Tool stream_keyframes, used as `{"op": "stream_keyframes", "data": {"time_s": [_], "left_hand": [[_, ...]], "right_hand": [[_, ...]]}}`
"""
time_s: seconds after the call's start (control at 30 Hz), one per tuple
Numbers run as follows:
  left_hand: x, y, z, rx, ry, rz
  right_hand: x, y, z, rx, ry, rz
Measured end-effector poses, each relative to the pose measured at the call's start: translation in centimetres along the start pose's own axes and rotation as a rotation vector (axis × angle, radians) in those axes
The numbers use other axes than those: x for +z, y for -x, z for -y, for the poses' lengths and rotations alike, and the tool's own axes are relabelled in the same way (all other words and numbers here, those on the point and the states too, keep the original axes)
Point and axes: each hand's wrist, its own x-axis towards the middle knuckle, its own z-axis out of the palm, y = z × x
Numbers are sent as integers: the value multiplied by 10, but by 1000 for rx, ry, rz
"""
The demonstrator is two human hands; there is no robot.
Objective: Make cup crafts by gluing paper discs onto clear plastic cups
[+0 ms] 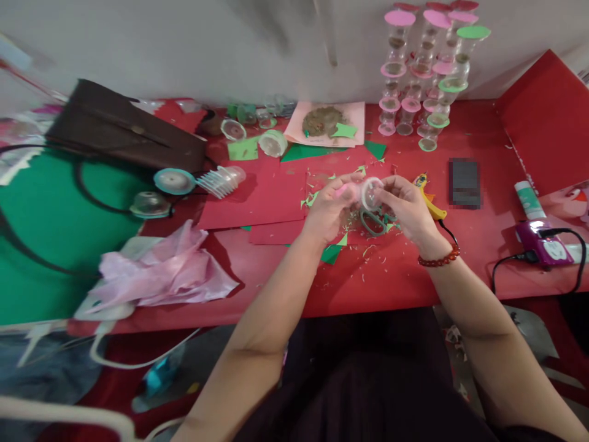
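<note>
Over the red table point(363, 288) both hands meet around a small clear plastic cup point(370, 194) with a pale rim. My left hand point(329, 205) is closed round its pink end point(346, 189), which its fingers partly cover. On the other side, my right hand point(405, 202) pinches the rim between thumb and fingers. Green-handled scissors point(373, 222) lie just below, among green paper scraps. A yellow banana-shaped thing point(432, 202) is beside my right hand. Red paper sheets point(262, 196) spread to the left of my hands.
Stacked clear cups with pink and green discs point(399, 67) stand at the back right. A pink sheet point(297, 126) bears brown grains point(324, 123). Nested cups point(223, 181), a dark bag point(124, 129) and pink plastic point(161, 270) lie left. A purple adapter point(543, 245) with cords sits right.
</note>
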Motion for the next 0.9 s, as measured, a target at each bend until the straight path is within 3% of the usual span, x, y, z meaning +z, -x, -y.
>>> {"op": "stream_keyframes", "data": {"time_s": [0.13, 0.27, 0.47, 0.53, 0.63, 0.73, 0.83, 0.9], "left_hand": [[-2, -1, -4, -29, 62, -24], [-7, -4, -2, -12, -14, -48], [-15, -14, 0, 115, -328, -144], [-27, -18, -5, 161, -406, -239], [-52, -24, -16, 179, -451, -476], [-75, -29, -21, 104, -530, -662], [-89, -33, -18, 13, -683, -744], [-94, -34, -16, -32, -785, -770]], "right_hand": [[-2, -3, -2, -8, -68, -163], [-7, -8, -6, -2, -23, -310], [-12, -10, -6, 124, 10, -178], [-13, -9, -3, 164, -33, -116], [-14, -9, 2, 186, -53, -97], [-13, -8, 3, 243, -62, -91], [-8, -8, 1, 275, -62, -71], [-5, -7, -2, 210, 3, -71]]}}
